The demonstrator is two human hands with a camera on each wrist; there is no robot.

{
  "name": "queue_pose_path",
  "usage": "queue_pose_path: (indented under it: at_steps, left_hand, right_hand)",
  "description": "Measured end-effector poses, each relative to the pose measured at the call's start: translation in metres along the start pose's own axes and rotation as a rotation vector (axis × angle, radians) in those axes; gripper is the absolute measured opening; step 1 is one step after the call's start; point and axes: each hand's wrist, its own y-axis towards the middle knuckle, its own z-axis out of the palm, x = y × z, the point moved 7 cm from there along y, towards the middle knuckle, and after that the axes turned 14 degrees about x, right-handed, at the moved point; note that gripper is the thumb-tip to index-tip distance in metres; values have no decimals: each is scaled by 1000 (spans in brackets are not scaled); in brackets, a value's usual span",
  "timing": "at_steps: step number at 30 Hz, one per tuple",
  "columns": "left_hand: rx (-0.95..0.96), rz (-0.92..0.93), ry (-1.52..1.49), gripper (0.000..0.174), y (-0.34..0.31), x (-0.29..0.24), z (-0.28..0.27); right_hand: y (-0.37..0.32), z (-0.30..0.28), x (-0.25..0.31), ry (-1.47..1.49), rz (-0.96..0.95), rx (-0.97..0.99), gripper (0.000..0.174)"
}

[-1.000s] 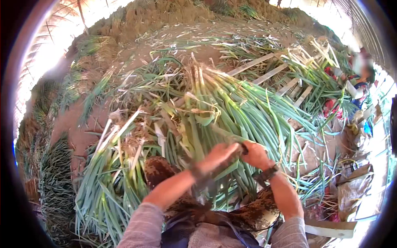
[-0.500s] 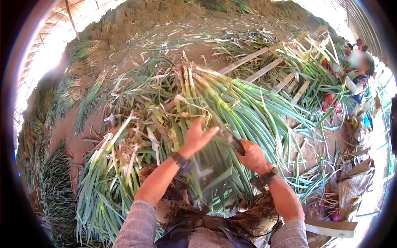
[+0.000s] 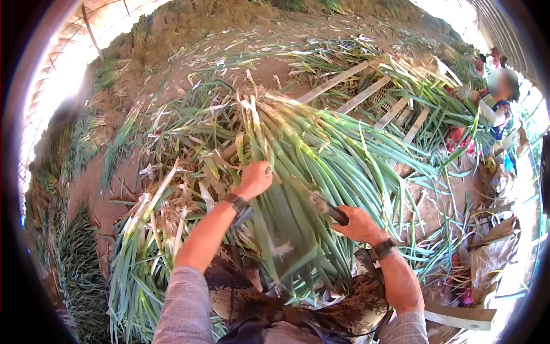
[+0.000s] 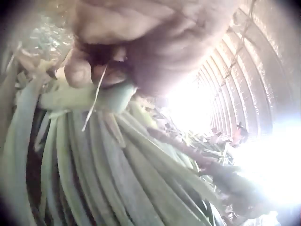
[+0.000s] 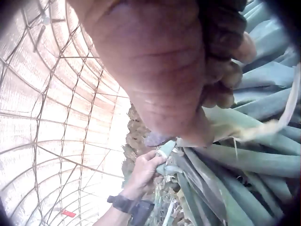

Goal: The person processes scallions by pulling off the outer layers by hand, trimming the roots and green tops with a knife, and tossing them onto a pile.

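Observation:
A large fanned pile of green onions (image 3: pixel 338 166) lies in front of me, roots at the far end and long leaves spreading toward my knees. At the pile's left side my left hand (image 3: pixel 253 179) grips a green onion leaf (image 4: pixel 89 98), its fingers curled round it in the left wrist view. My right hand (image 3: pixel 361 225) holds a dark-handled knife (image 3: pixel 334 211) over the leaves, its narrow, dirty blade pointing up and left toward the left hand. The right wrist view shows a leaf end sticking out of the left hand (image 5: pixel 146 169).
More green onions (image 3: pixel 134 264) lie to the left, and another heap (image 3: pixel 424 94) rests by wooden slats (image 3: pixel 366 94) at the back right. Another person (image 3: pixel 497 109) sits there. Loose leaves litter the soil. Crumpled sacking (image 3: pixel 492 252) lies at the right.
My hands, close together a second ago, have moved apart. The left hand went up and left with its fingers spread, then came down and closed on a leaf. The right hand keeps the knife.

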Motion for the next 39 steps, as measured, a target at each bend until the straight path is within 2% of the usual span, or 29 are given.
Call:
queue_pose_path:
  at_steps: [2, 4, 5, 7, 8, 10, 12, 13, 14, 16, 17, 19, 21, 23, 24, 25, 26, 27, 28, 29, 30, 31, 33, 34, 37, 39]
  left_hand:
    - [98, 65, -57, 28, -2, -4, -27]
    - [101, 22, -288, 15, -3, -5, -57]
    - [107, 18, -289, 15, -7, -15, -70]
    - [-13, 376, -111, 17, -19, -69, -110]
    - [-12, 372, -114, 17, -24, -85, -130]
    - [192, 13, -450, 22, -25, -80, -147]
    - [86, 198, -465, 26, -21, -81, -171]
    - [-71, 267, -351, 26, -22, -80, -184]
    - [-32, 235, -445, 24, -36, -106, -200]
    - [-178, 587, -171, 22, -47, -149, -223]
    - [-193, 583, -166, 22, -43, -155, -231]
    - [-186, 168, -309, 27, -22, -139, -249]
    - [-405, 40, -309, 40, -6, -127, -305]
    - [-712, -93, -191, 70, 41, 19, -376]
    - [-848, -238, -78, 80, 34, 85, -376]
    - [-968, -388, 34, 90, 29, 117, -371]
    - [-821, -226, 104, 91, 17, 90, -341]
    - [-727, -105, 196, 86, 18, 99, -295]
    - [-342, -356, -88, 74, 0, 58, -241]
    - [-205, -350, -53, 63, 5, 91, -186]
    - [1, -507, -56, 57, 0, 92, -145]
    - [1, -454, -269, 64, 3, 120, -102]
    - [-107, -479, -393, 56, 20, 168, -36]
    - [-42, -517, -539, 57, 11, 138, -29]
    - [-139, -584, -386, 60, 46, 188, 22]
    - [-261, -557, -552, 47, 57, 191, 28]
  right_hand:
    - [2, 1, -1, -5, -5, 7, 38]
    - [5, -1, -1, -12, -10, 10, 38]
    - [5, -1, 1, 17, -41, 5, 41]
    - [4, -8, 6, 75, -100, -42, 46]
    - [5, -11, 5, 75, -100, -37, 46]
    - [3, -17, 3, 136, -87, -83, 47]
    - [0, -21, 3, 161, -39, -70, 45]
    - [-1, -20, -1, 174, -56, -83, 45]
    - [-2, -19, -4, 191, -72, -95, 45]
    - [-3, -21, -1, 229, -7, -68, 46]
    - [-3, -25, 3, 272, -21, -85, 46]
    - [-7, -34, 7, 306, -46, -175, 47]
    - [-7, -43, 7, 309, -8, -153, 47]
    - [-15, -34, -2, 277, 68, -77, 46]
    - [-18, -29, -8, 302, -12, -185, 42]
    - [-22, -29, -8, 223, -30, -163, 41]
    - [-27, -24, -7, 157, -42, -134, 39]
    - [-32, -21, -4, 160, -66, -104, 38]
    - [-35, -15, -6, 171, -61, -104, 38]
    - [-32, -9, -8, 118, -59, -43, 43]
    - [-29, -5, -9, 59, -58, 15, 48]
    - [-27, -3, -7, 38, -64, 16, 47]
    - [-26, -1, 0, 52, -72, 45, 46]
    - [-25, -2, 2, 73, -73, 65, 46]
    - [-31, -3, 4, 61, -75, 79, 49]
    - [-32, -4, 3, 64, -54, 95, 53]
